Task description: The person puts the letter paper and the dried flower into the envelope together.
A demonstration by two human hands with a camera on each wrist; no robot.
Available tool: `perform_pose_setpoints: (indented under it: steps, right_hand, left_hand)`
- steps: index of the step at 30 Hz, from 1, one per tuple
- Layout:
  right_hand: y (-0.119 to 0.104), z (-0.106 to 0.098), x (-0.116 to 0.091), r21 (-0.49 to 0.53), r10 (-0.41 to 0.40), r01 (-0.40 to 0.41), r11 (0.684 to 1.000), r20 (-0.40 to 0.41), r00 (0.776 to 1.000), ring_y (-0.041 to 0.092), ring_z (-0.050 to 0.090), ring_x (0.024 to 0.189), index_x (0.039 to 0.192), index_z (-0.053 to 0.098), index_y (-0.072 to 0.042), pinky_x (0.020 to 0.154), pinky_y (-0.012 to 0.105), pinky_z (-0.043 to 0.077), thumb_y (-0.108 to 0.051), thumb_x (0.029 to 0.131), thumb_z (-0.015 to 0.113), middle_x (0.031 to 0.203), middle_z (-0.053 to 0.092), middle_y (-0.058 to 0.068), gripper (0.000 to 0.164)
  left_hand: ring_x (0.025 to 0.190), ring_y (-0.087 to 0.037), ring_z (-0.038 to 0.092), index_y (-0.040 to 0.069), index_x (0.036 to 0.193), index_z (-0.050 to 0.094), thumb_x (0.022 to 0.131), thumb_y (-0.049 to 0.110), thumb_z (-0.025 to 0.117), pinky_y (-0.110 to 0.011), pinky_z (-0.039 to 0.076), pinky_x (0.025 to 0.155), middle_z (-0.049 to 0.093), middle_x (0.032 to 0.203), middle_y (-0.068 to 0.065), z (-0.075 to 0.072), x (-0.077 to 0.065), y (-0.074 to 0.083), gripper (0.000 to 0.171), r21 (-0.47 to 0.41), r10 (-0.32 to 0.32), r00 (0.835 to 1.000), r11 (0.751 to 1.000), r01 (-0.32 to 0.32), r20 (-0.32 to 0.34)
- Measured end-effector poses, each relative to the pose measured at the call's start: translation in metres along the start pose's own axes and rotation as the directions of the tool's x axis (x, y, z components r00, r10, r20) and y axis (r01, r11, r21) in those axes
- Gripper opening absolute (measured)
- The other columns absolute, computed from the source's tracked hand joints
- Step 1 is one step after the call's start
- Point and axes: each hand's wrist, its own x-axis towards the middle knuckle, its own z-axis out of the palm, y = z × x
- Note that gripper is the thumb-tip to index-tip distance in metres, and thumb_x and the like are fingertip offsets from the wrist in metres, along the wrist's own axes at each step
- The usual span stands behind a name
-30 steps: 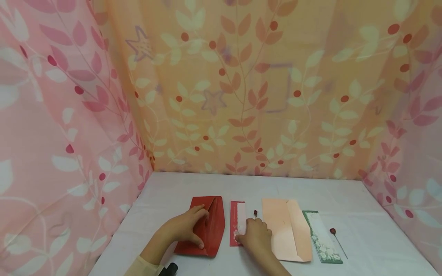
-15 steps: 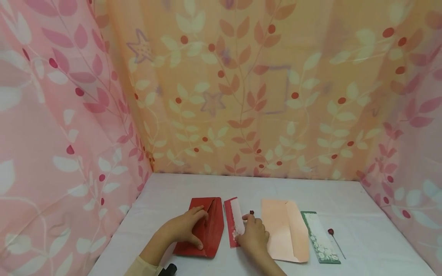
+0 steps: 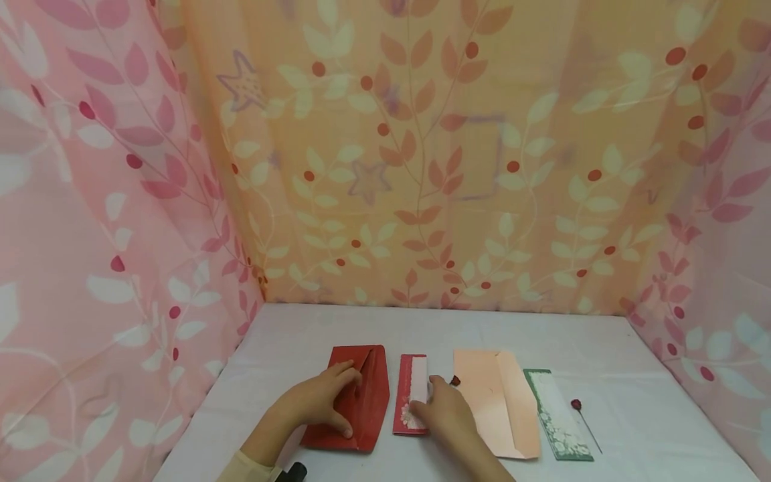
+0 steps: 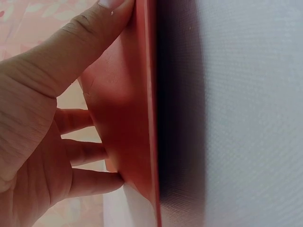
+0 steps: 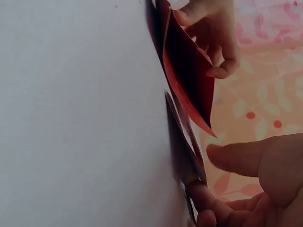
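Observation:
A red envelope (image 3: 375,395) lies at the left of the table, its mouth gaping in the right wrist view. My left hand (image 3: 325,398) grips it, thumb on the near part and fingers on the far part. Just right of it is a red-and-white floral card (image 3: 418,375). My right hand (image 3: 448,408) holds this card by its right side, thumb over the face and a finger at the edge. The card is slightly raised in the right wrist view. A small dried rose (image 3: 455,380) pokes out beyond that hand; its stem is hidden.
Right of my right hand lies a peach envelope (image 3: 482,381) with its flap unfolded. Beyond it are a green-edged floral card (image 3: 557,415) and a second rose (image 3: 577,404). Floral curtains (image 3: 361,201) enclose the white table (image 3: 337,321) at the back and sides.
The red-and-white card first shifted and tilted toward the red envelope, then straightened. The nearer rose head moved right, onto the peach envelope's edge. My left hand stays in place.

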Motion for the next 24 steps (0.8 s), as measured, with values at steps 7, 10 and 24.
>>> perform_pose_setpoints:
  steps: [7, 10, 24]
  right_hand:
    - [0.008, -0.013, 0.004, 0.159, -0.056, 0.047, 0.986, 0.057, 0.997, 0.021, 0.064, 0.087, 0.122, 0.068, 0.002, 0.073, 0.043, 0.055, -0.022, 0.084, 0.080, 0.098, 0.072, 0.009, 0.046]
    - [0.012, -0.016, 0.008, 0.246, -0.054, 0.033, 0.969, 0.077, 0.996, 0.017, 0.062, 0.086, 0.119, 0.069, 0.000, 0.071, 0.036, 0.052, -0.022, 0.085, 0.079, 0.095, 0.070, 0.005, 0.041]
    - [0.020, -0.011, 0.021, 0.417, -0.127, 0.095, 0.904, 0.049, 0.991, 0.015, 0.066, 0.076, 0.130, 0.061, -0.003, 0.066, 0.033, 0.050, -0.024, 0.089, 0.078, 0.076, 0.071, -0.001, 0.048]
  left_hand:
    - [0.141, -0.036, 0.044, 0.036, 0.131, 0.055, 0.061, 0.058, 0.093, -0.056, 0.056, 0.092, 0.037, 0.162, -0.009, -0.001, 0.000, 0.002, 0.083, 0.010, -0.007, 1.000, 1.000, 0.006, 0.006]
    - [0.140, -0.035, 0.045, 0.037, 0.130, 0.055, 0.061, 0.059, 0.093, -0.055, 0.057, 0.092, 0.037, 0.162, -0.009, -0.001, 0.000, 0.003, 0.082, 0.014, -0.006, 1.000, 1.000, 0.006, 0.009]
    - [0.139, -0.036, 0.046, 0.038, 0.130, 0.055, 0.061, 0.058, 0.093, -0.057, 0.057, 0.091, 0.036, 0.162, -0.010, -0.001, -0.001, 0.014, 0.081, 0.003, -0.012, 0.999, 1.000, 0.012, 0.035]
